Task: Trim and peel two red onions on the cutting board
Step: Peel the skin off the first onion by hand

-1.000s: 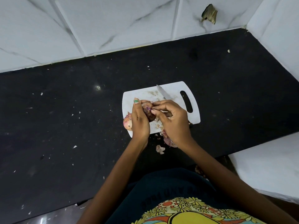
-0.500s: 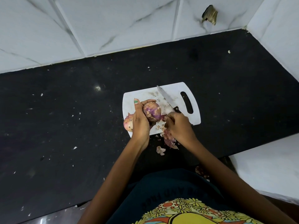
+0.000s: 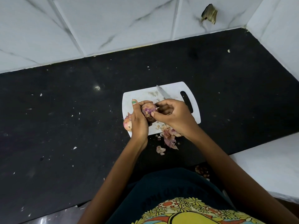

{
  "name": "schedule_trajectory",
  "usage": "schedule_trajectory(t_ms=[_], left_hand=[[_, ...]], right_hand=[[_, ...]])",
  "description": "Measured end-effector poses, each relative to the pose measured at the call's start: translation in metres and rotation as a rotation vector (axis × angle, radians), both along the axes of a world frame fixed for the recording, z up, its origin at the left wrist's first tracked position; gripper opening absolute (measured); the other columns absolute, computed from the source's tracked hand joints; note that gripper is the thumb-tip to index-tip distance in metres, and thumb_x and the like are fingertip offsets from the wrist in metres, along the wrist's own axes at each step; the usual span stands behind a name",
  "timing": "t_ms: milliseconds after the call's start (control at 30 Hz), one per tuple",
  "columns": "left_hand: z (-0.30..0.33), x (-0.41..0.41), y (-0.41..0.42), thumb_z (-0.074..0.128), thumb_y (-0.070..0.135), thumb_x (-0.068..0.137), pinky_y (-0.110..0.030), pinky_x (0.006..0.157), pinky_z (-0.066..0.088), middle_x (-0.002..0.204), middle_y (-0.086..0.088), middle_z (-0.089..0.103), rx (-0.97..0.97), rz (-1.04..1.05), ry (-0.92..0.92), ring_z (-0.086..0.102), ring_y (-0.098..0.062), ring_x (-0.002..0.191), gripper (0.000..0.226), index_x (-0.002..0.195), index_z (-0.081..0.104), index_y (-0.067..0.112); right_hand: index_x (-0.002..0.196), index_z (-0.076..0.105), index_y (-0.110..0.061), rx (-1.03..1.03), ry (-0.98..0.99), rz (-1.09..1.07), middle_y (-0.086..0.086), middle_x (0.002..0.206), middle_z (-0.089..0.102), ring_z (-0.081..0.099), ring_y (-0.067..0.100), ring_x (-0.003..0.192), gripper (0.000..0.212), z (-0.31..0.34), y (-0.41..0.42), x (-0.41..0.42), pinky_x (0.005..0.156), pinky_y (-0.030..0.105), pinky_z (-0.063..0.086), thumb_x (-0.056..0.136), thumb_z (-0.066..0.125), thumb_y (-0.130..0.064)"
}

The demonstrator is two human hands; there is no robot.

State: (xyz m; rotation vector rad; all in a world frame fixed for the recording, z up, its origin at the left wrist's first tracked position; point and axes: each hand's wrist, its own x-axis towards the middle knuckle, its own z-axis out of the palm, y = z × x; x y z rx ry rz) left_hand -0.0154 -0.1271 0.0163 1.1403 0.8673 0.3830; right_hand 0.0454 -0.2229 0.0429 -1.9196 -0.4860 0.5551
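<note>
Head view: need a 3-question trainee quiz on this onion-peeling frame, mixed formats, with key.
1. True or false: the knife lies on the cutting board.
2. Which hand holds the onion being peeled? A) left hand B) right hand C) neither
3. Fill in: the second onion sits at the board's ____ edge, from the person's side.

Key: 1 true; 2 A, while the right hand's fingers pick at its skin; 3 left.
</note>
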Motion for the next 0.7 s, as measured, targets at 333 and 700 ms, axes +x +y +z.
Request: schedule_trajectory(t_ms=[333,700], left_hand=[[-0.001,-0.002,0.005,0.019,0.052,0.101,-0.019,0.056,0.053,0.083,-0.004,0.069,-0.054,0.004,-0.022,0.066,-0.018,0.082,0.06,0.088,0.066,0.018],[-0.001,0.0,0.002,0.024,0.049,0.102,-0.027,0.067,0.053,0.084,-0.002,0.067,-0.028,0.065,-0.01,0.065,-0.017,0.087,0.051,0.089,0.064,0.021]], right_hand=[[0.091,0.072,-0.005,0.088,0.032,-0.024,0.002,0.078,0.071,0.067,0.007,0.065,0.017,0.003,-0.001,0.005,0.063,0.02,0.055,0.076,0.069,0.001],[0.092,0.065,-0.016,0.088,0.031,-0.016,-0.005,0.085,0.069,0.069,0.007,0.075,0.029,0.0,0.001,-0.004,0.07,0.027,0.059,0.07,0.083,-0.024]])
